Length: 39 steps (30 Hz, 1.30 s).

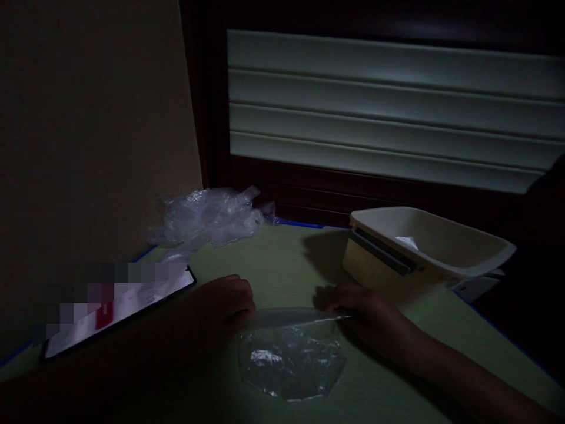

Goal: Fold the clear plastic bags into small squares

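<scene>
We count one clear plastic bag (291,359) stretched between two bare hands over the near middle of one green table (273,265); in the dim light we cannot tell whether its lower part touches the surface. One heap of crumpled clear plastic (212,215), whose pieces overlap too closely for us to count, lies at the far left corner. One phone (148,309) with a lit screen lies along the left edge, and one cream bin (463,238), its open top facing up, stands by the right edge. The left hand (233,297) reaches in from the near left, knuckles up, fingers curled and clamped on the bag's left upper corner. The right hand (359,306) reaches in from the near right, thumb and fingers clamped on the right upper corner, so that we see the upper border drawn nearly straight. On the screen we note a red patch; its marks are too blurred to read.
</scene>
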Each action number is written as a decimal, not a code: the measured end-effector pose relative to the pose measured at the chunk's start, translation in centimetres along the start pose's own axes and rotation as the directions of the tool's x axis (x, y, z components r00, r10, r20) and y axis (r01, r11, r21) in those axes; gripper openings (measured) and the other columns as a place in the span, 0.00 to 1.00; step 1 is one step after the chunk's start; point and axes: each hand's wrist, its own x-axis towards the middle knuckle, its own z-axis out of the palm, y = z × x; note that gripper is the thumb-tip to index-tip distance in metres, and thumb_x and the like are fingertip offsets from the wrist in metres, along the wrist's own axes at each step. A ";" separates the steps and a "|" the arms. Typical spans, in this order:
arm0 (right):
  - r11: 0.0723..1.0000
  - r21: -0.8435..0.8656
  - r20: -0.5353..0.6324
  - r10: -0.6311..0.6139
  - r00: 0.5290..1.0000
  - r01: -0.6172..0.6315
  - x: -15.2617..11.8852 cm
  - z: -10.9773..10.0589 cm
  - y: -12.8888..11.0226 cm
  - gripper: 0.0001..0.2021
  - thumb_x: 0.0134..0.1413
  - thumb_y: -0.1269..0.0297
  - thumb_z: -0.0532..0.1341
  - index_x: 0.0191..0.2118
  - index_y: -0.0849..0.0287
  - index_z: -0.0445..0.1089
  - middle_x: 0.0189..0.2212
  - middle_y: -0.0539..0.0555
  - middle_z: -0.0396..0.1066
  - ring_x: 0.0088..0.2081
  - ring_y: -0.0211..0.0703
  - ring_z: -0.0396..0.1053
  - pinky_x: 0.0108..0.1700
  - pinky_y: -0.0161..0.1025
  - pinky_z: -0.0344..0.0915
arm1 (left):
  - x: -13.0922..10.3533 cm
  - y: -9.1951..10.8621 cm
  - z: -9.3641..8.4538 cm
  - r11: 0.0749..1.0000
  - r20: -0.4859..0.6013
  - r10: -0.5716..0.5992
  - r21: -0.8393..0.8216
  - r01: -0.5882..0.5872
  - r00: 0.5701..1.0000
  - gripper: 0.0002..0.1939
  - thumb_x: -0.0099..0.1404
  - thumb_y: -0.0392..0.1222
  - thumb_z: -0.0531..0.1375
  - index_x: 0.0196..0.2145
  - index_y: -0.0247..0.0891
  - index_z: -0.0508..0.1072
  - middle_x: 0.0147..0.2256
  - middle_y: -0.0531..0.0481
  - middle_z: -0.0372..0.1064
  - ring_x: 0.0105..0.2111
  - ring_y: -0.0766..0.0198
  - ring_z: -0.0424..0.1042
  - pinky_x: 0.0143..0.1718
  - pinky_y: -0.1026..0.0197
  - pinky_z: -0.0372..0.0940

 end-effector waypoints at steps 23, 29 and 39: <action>0.901 -0.431 0.083 -0.021 0.996 0.055 -0.7 -1.0 -0.7 0.17 0.55 0.75 0.55 0.48 0.56 0.70 0.45 0.57 0.71 0.45 0.47 0.69 0.46 0.45 0.67 | -0.2 1.5 -0.1 0.744 0.220 0.230 0.588 -0.317 0.948 0.07 0.56 0.27 0.60 0.24 0.36 0.69 0.26 0.52 0.65 0.27 0.63 0.61 0.28 0.59 0.52; 0.849 -0.524 0.038 -0.052 0.998 0.064 0.8 -0.7 -3.6 0.20 0.49 0.79 0.55 0.49 0.62 0.68 0.41 0.60 0.72 0.40 0.50 0.69 0.40 0.47 0.68 | 0.2 2.6 -1.2 0.756 0.295 0.253 0.534 -0.378 0.922 0.08 0.55 0.27 0.62 0.21 0.34 0.69 0.24 0.51 0.66 0.25 0.63 0.60 0.25 0.59 0.49; 0.714 -0.619 0.300 -0.170 0.939 0.327 5.0 3.8 -7.8 0.06 0.57 0.73 0.55 0.36 0.62 0.69 0.31 0.54 0.69 0.31 0.43 0.65 0.33 0.40 0.62 | -0.3 1.1 -0.7 0.775 0.225 0.354 0.472 -0.420 0.908 0.05 0.55 0.29 0.62 0.25 0.34 0.69 0.27 0.51 0.67 0.29 0.62 0.62 0.29 0.59 0.53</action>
